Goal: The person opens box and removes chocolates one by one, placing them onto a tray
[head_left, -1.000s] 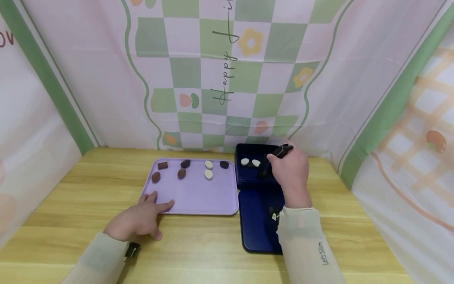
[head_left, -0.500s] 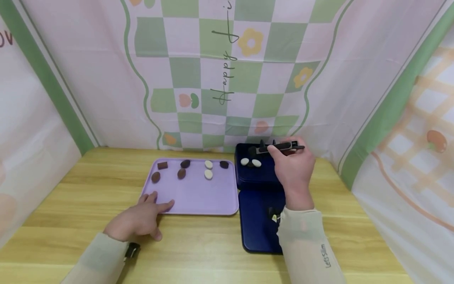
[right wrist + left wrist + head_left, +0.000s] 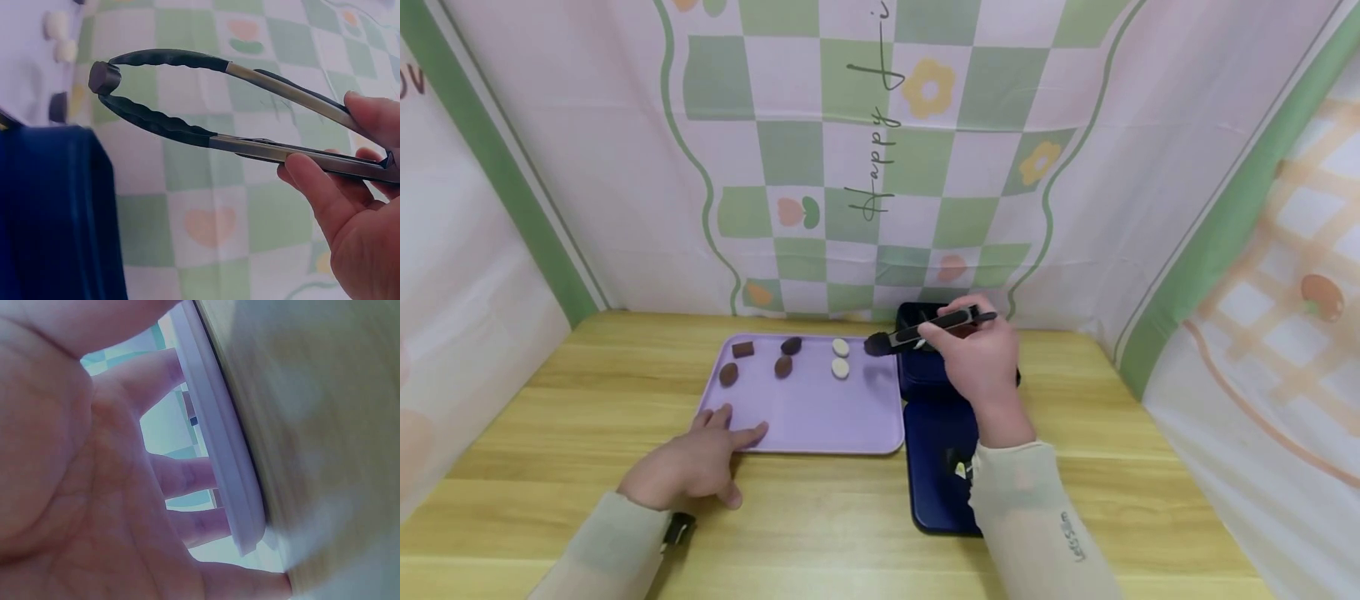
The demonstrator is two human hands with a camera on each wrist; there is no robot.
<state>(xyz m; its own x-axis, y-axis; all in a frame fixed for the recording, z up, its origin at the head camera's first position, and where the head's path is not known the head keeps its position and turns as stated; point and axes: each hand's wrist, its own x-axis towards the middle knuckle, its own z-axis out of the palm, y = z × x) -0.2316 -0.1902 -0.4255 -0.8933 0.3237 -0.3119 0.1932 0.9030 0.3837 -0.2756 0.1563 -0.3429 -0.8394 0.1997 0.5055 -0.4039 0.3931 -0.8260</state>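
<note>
My right hand point(image 3: 981, 371) grips a pair of black-and-metal tongs point(image 3: 275, 85) by its arms. Between the tongs' tips is a dark brown chocolate piece point(image 3: 104, 78), held over the right end of the lilac tray point(image 3: 827, 417). My left hand point(image 3: 688, 467) rests with spread fingers on the tray's front left edge. Along the tray's back lie a brown chocolate bar point(image 3: 742, 350), a round brown chocolate point(image 3: 728, 374), egg-shaped brown chocolates point(image 3: 783, 367) and white ones point(image 3: 840, 368). A dark piece point(image 3: 58, 107) at the tray's right end shows in the right wrist view.
A navy box point(image 3: 925, 382) stands right of the tray, its inside mostly hidden by my right hand and the tongs. Its navy lid point(image 3: 936, 504) lies in front, bearing a small dark item with a pale label point(image 3: 961, 470). A checked cloth point(image 3: 887, 158) hangs behind the wooden table point(image 3: 820, 533).
My right hand has lifted the tongs out of the navy box, with the dark chocolate piece in their tips, and moved left over the tray's right end. The left hand has stayed still.
</note>
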